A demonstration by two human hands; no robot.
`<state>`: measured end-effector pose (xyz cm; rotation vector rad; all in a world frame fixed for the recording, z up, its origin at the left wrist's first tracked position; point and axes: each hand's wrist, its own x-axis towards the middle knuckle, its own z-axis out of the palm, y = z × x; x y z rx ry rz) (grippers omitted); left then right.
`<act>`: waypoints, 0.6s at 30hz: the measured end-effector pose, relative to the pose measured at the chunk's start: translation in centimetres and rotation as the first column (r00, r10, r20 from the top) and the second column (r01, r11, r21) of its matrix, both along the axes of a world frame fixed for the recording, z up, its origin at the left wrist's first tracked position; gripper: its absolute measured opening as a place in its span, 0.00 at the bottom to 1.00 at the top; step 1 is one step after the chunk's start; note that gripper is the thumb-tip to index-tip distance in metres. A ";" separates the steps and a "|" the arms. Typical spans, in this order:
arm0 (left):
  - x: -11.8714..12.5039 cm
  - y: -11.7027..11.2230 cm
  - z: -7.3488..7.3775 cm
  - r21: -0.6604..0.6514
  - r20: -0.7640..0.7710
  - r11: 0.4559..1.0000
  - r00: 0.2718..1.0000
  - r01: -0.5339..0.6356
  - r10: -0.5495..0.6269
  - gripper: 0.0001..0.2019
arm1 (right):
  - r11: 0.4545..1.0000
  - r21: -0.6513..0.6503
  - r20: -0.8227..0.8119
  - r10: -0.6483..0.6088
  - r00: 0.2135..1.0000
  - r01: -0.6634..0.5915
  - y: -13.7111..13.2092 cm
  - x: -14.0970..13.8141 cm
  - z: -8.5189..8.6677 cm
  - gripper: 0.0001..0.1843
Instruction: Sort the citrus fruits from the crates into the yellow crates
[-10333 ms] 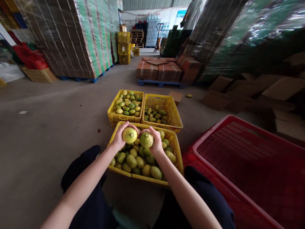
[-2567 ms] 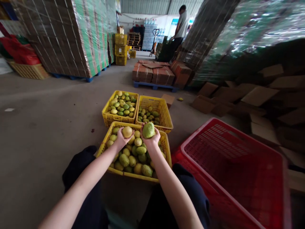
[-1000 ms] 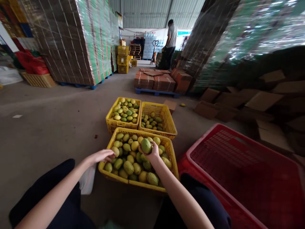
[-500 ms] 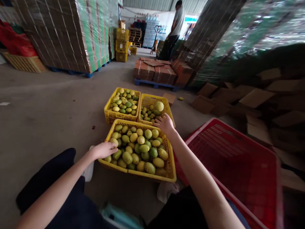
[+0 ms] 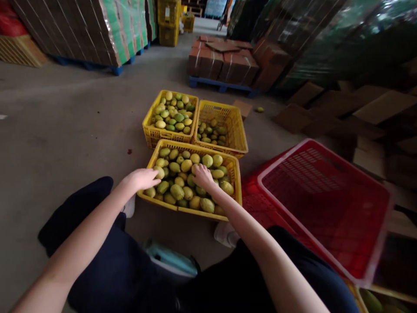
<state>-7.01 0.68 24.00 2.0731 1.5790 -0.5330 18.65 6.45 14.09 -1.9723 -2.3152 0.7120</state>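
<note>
Several yellow-green lemons fill the front yellow crate (image 5: 176,208) between my feet. My left hand (image 5: 142,179) is at its left rim, fingers extended against a lemon (image 5: 159,172) and not visibly wrapped round it. Over the middle of the same crate, my right hand (image 5: 203,178) reaches down onto the lemons with its fingers apart; its fingertips are partly hidden. Behind stand two more yellow crates: the left crate (image 5: 153,138) is heaped with lemons, while the right crate (image 5: 237,130) has a low layer of them.
A red crate (image 5: 283,204) stands tilted at my right. Flattened cardboard (image 5: 329,113) lies beyond it. Brown boxes (image 5: 221,65) sit on a blue pallet farther back, and wrapped stacks (image 5: 81,30) rise at the left. One loose lemon (image 5: 259,109) is on the floor.
My right hand has come back from the rear right crate to the front crate. The pale lemon seen in the air over the rear crate is gone from there. The view has tipped down.
</note>
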 end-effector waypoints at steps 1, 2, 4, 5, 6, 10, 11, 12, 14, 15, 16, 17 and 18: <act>-0.5 0.2 0.3 0.007 -0.021 0.999 0.999 -0.044 0.044 0.25 | 0.999 0.009 0.028 0.041 0.999 -0.041 0.7 -1.3 -0.8 0.28; -0.9 0.4 0.6 0.015 -0.032 0.997 0.996 -0.078 0.079 0.26 | 0.997 0.013 0.049 0.071 0.996 -0.072 1.5 -2.4 -1.5 0.30; -1.6 0.6 1.1 0.018 -0.035 0.991 0.990 -0.135 0.135 0.27 | 0.995 0.014 0.073 0.098 0.993 -0.099 3.0 -4.4 -2.9 0.34; -1.9 0.7 1.4 0.018 -0.024 0.987 0.987 -0.158 0.158 0.28 | 0.995 0.014 0.076 0.098 0.992 -0.100 3.6 -5.1 -3.4 0.36; -2.0 0.7 1.6 0.020 -0.006 0.984 0.984 -0.177 0.177 0.28 | 0.996 0.016 0.073 0.092 0.993 -0.093 4.2 -5.7 -3.9 0.38; -1.7 0.7 2.2 0.014 0.102 0.980 0.976 -0.196 0.194 0.28 | 0.999 0.023 -0.015 0.027 1.000 -0.027 5.5 -6.6 -4.9 0.36; -1.6 0.6 2.3 0.002 0.121 0.982 0.974 -0.190 0.189 0.28 | 1.000 0.016 -0.057 0.006 0.998 -0.006 5.5 -6.6 -4.9 0.34; -1.4 0.6 2.5 -0.007 0.133 0.983 0.974 -0.186 0.185 0.27 | 1.000 0.004 -0.105 -0.015 0.994 0.016 5.6 -6.5 -4.9 0.31; -1.2 0.5 2.7 -0.001 0.139 0.981 0.972 -0.192 0.190 0.25 | 0.998 -0.028 -0.211 -0.069 0.975 0.065 5.4 -6.3 -4.5 0.27; -1.2 0.4 2.8 0.009 0.138 0.980 0.971 -0.199 0.195 0.25 | 0.994 -0.048 -0.266 -0.106 0.958 0.097 5.3 -6.1 -4.1 0.24; -1.2 0.4 2.9 0.020 0.140 0.979 0.970 -0.205 0.201 0.24 | 0.988 -0.072 -0.321 -0.149 0.935 0.133 5.2 -6.0 -3.6 0.21; -1.1 0.4 2.9 0.029 0.149 0.976 0.966 -0.216 0.209 0.25 | 0.980 -0.097 -0.369 -0.196 0.909 0.171 4.9 -5.9 -2.9 0.18; -1.0 0.4 2.9 0.040 0.173 0.971 0.959 -0.236 0.226 0.25 | 0.973 -0.113 -0.399 -0.229 0.888 0.200 4.7 -5.9 -2.1 0.14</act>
